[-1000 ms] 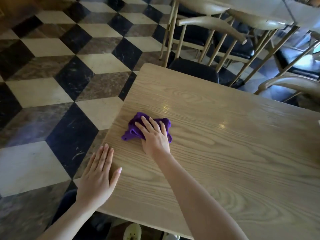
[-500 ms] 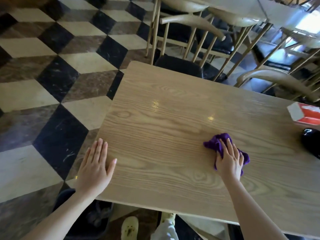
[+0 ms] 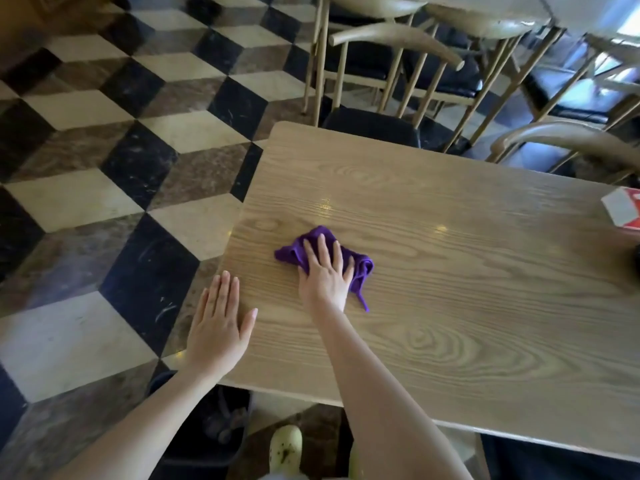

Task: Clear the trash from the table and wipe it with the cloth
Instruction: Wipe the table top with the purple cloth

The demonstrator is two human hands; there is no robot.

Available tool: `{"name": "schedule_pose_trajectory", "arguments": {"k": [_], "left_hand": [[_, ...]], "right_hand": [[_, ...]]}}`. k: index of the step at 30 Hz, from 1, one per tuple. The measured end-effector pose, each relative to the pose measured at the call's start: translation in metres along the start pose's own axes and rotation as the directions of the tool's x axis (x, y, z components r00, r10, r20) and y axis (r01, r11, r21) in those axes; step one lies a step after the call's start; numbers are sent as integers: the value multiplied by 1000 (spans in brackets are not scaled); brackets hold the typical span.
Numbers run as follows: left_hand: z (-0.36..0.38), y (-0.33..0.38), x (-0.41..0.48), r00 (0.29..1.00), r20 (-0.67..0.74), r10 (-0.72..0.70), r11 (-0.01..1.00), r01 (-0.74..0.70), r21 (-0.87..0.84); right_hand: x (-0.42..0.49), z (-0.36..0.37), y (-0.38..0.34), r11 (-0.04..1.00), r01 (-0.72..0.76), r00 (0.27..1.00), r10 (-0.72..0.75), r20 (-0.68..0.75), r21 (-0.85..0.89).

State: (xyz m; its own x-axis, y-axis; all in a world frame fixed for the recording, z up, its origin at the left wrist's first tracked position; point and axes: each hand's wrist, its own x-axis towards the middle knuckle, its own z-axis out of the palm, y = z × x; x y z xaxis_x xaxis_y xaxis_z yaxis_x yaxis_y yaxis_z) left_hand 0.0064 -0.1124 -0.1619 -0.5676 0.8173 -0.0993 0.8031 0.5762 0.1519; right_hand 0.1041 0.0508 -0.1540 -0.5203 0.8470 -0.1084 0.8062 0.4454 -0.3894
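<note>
The right grip lies flat, fingers straight, pressing the purple cloth onto the wooden surface. The left grip rests flat and wide at the surface's edge.

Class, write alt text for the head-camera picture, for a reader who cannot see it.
A person's right hand presses a purple cloth flat on a wooden table, while the left hand rests flat at its left edge. A red-and-white box sits at the picture's right edge.

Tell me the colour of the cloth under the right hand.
Purple. The cloth lies bunched on the table under the right hand, clearest in the head view.
</note>
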Motion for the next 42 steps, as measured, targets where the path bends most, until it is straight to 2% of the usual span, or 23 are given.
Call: {"name": "schedule_pose_trajectory", "arguments": {"k": [5, 9, 12, 17, 21, 25, 28, 29, 33, 35, 37, 39, 42], "left_hand": [[1, -16, -30, 997, 1, 79, 997, -79, 9], [2, -16, -54, 995, 31, 100, 995, -101, 27], [-4, -10, -54, 995, 40, 87, 996, -88, 28], [-2, -14, -53, 995, 59, 85, 996, -87, 36], [2, -16, -52, 995, 68, 69, 997, -71, 20], [5, -18, -48, 990, 141, 27, 997, -36, 61], [5, -18, -47, 991, 129, 25, 999, -30, 34], [6, -18, -48, 993, 115, 30, 999, -33, 24], [6, -20, -48, 992, 117, 49, 999, -51, 10], [7, -22, -47, 989, 142, 50, 999, -47, -27], [4, -24, -43, 984, 175, 29, 989, -2, -149], [-4, -26, -39, 984, 177, 16, 937, 47, -345], [-23, -29, -36, 980, 194, -46, 745, 163, -647]], "right_hand": [[-10, 8, -18, 977, 213, 968, -209, 138, -12], [-43, 7, -6, 891, 452, 872, -436, 223, -28], [-67, 0, 22, 858, 510, 844, -487, 223, -58], [-93, -33, 94, 923, 376, 924, -368, 104, -82], [-113, -68, 166, 976, 158, 987, -156, 22, -149], [-142, -86, 215, 988, -61, 996, 51, -71, -141], [-148, -75, 195, 963, -252, 966, 243, -93, -94], [-149, -68, 181, 959, -273, 960, 266, -92, -80], [-161, -32, 109, 993, -85, 996, 85, -5, -77], [-160, -18, 76, 999, -44, 999, 45, 31, -25], [-152, -9, 47, 1000, -14, 997, 13, 70, 15], [-145, -2, 22, 998, 62, 991, -63, 117, 8], [-139, 12, -21, 982, 185, 963, -187, 193, 30]]}}
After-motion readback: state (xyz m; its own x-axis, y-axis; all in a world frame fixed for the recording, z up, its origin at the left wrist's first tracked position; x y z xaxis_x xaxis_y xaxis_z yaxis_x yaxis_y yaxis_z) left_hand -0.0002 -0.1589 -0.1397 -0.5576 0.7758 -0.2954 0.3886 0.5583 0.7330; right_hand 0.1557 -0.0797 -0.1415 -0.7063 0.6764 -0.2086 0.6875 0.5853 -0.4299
